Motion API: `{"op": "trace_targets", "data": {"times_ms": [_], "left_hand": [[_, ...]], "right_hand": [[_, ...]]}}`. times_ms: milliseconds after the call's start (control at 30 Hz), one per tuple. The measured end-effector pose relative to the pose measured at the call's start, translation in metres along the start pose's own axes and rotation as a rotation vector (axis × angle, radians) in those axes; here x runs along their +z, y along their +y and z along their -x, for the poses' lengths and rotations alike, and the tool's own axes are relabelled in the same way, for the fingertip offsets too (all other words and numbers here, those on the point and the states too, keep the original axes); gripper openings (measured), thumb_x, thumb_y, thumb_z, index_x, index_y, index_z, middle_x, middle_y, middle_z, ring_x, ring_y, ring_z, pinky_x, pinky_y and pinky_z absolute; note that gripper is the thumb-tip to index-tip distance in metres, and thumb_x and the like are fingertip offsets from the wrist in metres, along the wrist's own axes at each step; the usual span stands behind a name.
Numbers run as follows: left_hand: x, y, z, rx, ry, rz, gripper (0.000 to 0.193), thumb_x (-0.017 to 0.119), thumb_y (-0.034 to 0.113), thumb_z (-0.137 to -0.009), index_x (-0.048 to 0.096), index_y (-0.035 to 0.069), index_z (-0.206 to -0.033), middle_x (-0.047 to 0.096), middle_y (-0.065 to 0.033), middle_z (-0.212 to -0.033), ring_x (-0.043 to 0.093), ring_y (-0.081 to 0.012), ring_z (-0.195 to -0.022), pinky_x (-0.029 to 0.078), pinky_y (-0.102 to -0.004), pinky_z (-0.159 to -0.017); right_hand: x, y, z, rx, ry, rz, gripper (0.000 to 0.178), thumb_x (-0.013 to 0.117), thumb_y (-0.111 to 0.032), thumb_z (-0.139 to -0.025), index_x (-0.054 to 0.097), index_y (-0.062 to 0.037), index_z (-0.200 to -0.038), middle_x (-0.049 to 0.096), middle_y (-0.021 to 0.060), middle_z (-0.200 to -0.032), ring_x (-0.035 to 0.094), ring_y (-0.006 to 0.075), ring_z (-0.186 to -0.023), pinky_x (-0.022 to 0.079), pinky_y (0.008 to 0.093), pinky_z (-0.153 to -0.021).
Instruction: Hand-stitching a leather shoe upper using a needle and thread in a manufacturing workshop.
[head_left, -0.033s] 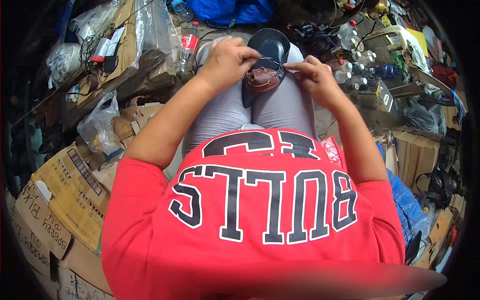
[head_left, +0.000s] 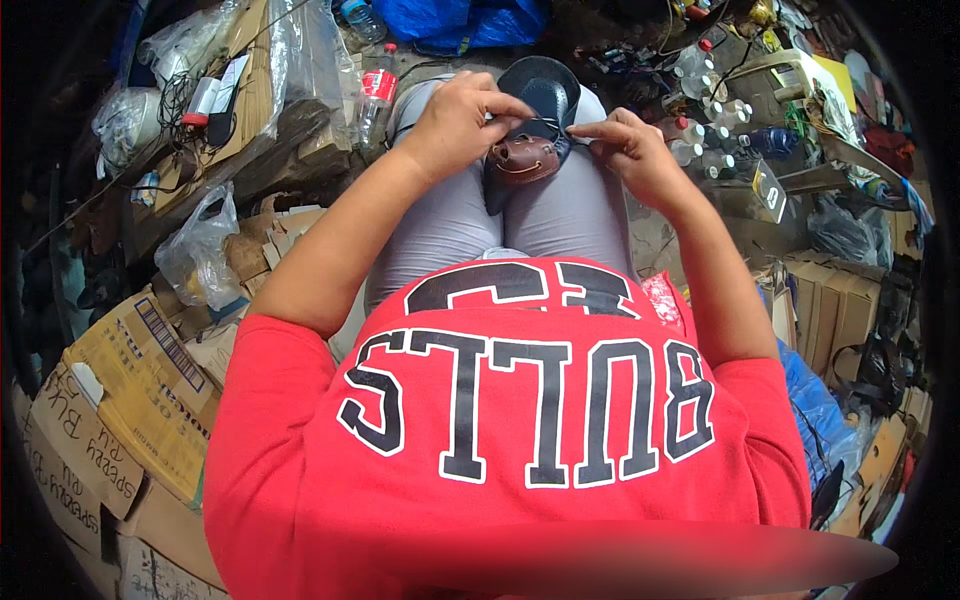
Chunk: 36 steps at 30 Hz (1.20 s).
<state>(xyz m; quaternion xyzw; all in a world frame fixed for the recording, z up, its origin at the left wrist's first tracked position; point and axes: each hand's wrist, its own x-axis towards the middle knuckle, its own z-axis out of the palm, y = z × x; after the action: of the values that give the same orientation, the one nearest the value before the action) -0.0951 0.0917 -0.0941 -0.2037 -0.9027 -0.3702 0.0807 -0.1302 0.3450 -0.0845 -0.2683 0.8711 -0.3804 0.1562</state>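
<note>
A dark shoe [head_left: 545, 95] with a brown heel part [head_left: 522, 158] is wedged upright between my knees, on grey trousers. My left hand [head_left: 455, 125] grips the shoe from the left, thumb and fingers closed over its upper edge. My right hand [head_left: 630, 148] comes in from the right, its fingertips pinched together at the shoe's rim. Whether a thread or needle sits between those fingers is too small to tell. Both forearms reach forward over my red shirt.
A plastic bottle with a red label [head_left: 376, 92] stands left of my knee. Cardboard boxes [head_left: 130, 400] and plastic bags [head_left: 195, 250] crowd the left. Several small bottles [head_left: 700, 135] and more boxes [head_left: 840, 310] fill the right. A blue bag [head_left: 450, 20] lies ahead.
</note>
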Motion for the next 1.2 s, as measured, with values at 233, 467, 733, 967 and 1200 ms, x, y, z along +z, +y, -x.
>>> {"op": "trace_targets", "data": {"times_ms": [233, 467, 733, 967, 1200], "left_hand": [[0.014, -0.013, -0.008, -0.030, -0.080, 0.095, 0.023, 0.067, 0.004, -0.075, 0.073, 0.018, -0.092, 0.047, -0.0031, -0.073, 0.047, -0.0186, -0.074, 0.040, -0.0299, -0.069], [0.015, -0.014, -0.010, -0.045, -0.107, 0.078, 0.022, 0.067, 0.003, -0.075, 0.073, 0.017, -0.091, 0.047, -0.0035, -0.072, 0.047, -0.0187, -0.074, 0.040, -0.0301, -0.068], [0.015, -0.017, -0.011, -0.028, -0.112, 0.066, 0.023, 0.066, 0.003, -0.074, 0.073, 0.016, -0.091, 0.049, -0.0037, -0.073, 0.048, -0.0191, -0.074, 0.039, -0.0299, -0.068], [0.019, -0.019, -0.012, -0.102, -0.165, 0.063, 0.020, 0.066, 0.011, -0.075, 0.074, 0.022, -0.089, 0.056, -0.0057, -0.078, 0.055, -0.0236, -0.081, 0.045, -0.0344, -0.075], [0.020, -0.016, -0.033, -0.054, -0.233, 0.112, 0.018, 0.069, 0.006, -0.072, 0.073, 0.014, -0.087, 0.052, -0.0052, -0.072, 0.053, -0.0202, -0.076, 0.042, -0.0305, -0.067]], "right_hand": [[-0.007, 0.022, -0.021, -0.073, -0.103, -0.024, 0.040, 0.053, 0.007, -0.076, 0.071, -0.0188, -0.102, 0.053, 0.0037, -0.082, 0.054, 0.0158, -0.080, 0.045, 0.0268, -0.076], [-0.009, 0.024, -0.024, -0.056, -0.130, -0.108, 0.042, 0.053, 0.009, -0.075, 0.071, -0.0178, -0.100, 0.052, 0.0039, -0.081, 0.051, 0.0163, -0.081, 0.044, 0.0266, -0.077], [-0.010, 0.023, -0.025, 0.003, -0.188, -0.205, 0.041, 0.053, 0.010, -0.075, 0.072, -0.0157, -0.101, 0.050, 0.0022, -0.083, 0.050, 0.0148, -0.080, 0.043, 0.0250, -0.076], [-0.012, 0.025, -0.024, -0.022, -0.204, -0.212, 0.043, 0.053, 0.009, -0.073, 0.072, -0.0158, -0.102, 0.050, 0.0013, -0.082, 0.050, 0.0133, -0.079, 0.043, 0.0237, -0.075], [-0.011, 0.027, -0.031, -0.018, -0.245, -0.266, 0.042, 0.053, 0.008, -0.073, 0.071, -0.0153, -0.103, 0.050, 0.0004, -0.080, 0.049, 0.0124, -0.078, 0.043, 0.0233, -0.074]]}}
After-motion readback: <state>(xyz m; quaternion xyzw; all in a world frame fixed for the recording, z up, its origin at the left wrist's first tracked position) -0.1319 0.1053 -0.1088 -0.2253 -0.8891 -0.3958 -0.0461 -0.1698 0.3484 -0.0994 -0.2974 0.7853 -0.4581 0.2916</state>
